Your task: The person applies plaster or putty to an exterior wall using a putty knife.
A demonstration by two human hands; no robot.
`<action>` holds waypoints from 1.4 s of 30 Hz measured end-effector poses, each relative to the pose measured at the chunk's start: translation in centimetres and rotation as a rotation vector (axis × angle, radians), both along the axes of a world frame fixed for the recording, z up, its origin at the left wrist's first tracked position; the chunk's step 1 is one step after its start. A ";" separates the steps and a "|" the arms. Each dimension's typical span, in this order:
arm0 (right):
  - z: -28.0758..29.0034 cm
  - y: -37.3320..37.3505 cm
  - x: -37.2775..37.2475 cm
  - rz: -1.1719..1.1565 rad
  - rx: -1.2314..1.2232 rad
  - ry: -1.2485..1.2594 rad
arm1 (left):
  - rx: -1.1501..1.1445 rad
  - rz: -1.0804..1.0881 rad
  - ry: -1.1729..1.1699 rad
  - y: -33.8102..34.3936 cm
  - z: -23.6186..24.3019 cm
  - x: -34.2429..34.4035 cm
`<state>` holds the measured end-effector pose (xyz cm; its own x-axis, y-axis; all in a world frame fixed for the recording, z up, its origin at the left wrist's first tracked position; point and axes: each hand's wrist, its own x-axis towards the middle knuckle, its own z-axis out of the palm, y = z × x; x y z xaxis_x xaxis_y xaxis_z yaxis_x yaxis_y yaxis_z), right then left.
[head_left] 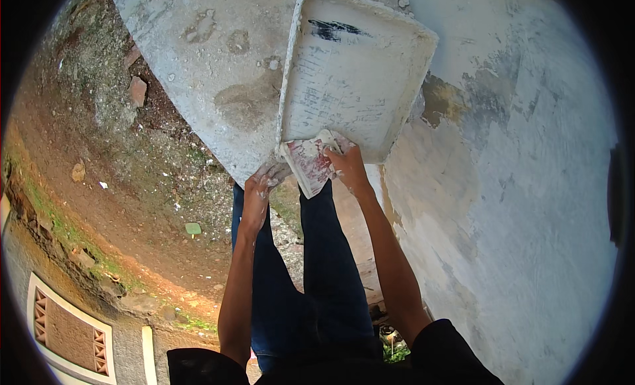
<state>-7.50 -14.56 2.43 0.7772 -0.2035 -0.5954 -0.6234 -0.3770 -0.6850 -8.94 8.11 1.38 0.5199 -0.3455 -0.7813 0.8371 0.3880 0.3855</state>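
A shallow rectangular tray (350, 87), caked in whitish plaster with dark streaks inside, rests ahead of me on a dusty slab. At its near edge my right hand (349, 168) grips a folded, floppy piece of red-and-white packaging (309, 161) smeared with the same white paste; its thumb lies on top. My left hand (262, 183), whitened at the fingers, is bent in at the tray's near left corner, close beside the folded piece. What its fingertips close on is hidden.
The plaster-spotted slab (205, 81) lies under the tray. To the right stands a patchy whitewashed wall (516, 186). Rubble-strewn earth (152, 160) with a broken brick piece (137, 91) lies left. A framed vent block (71, 332) is at lower left.
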 end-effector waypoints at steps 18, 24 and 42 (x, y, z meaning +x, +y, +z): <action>3.5 -0.8 8.4 0.798 -0.461 -0.105 | 0.032 0.016 -0.028 -0.2 -0.3 -0.3; 4.2 -0.5 9.1 0.901 -0.415 0.029 | 0.027 0.041 -0.035 -0.1 -0.3 -0.7; 2.0 -0.7 8.3 0.807 -0.272 -0.055 | 0.126 0.046 -0.046 -1.0 -0.2 -1.0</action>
